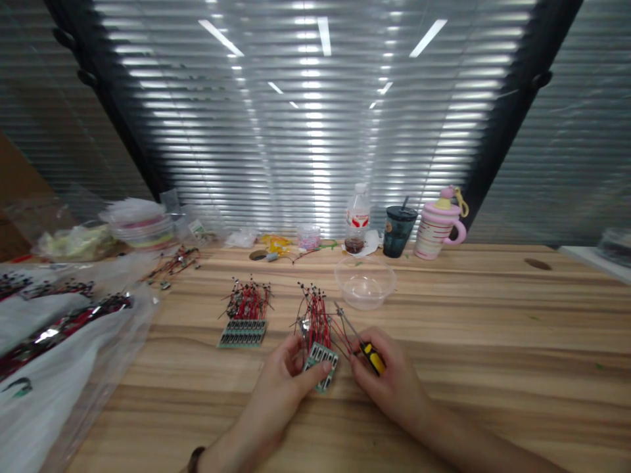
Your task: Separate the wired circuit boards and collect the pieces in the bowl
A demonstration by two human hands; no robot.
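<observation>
My left hand [280, 384] grips a small green circuit board panel [323, 355], its thumb pressed on the face with black rectangular parts. Red and black wires [320, 315] fan out from the panel's far edge. A yellow-and-black screwdriver [373, 358] is in my right hand [394, 381], its thin shaft pointing up and left. Some red wires [342, 332] run close to my right fingertips; whether they are pinched there I cannot tell. Left of my hands, a second circuit board panel [242, 333] lies flat on the table, with its own bundle of wires [248, 299] behind it.
Behind my hands sits a clear plastic bowl [365, 289]. A bottle [357, 223], a dark tumbler [398, 231] and a pink mug [436, 226] line the table's back edge. Plastic bags with wired parts [64, 341] cover the left side. Loose wired pieces [177, 263] lie nearby.
</observation>
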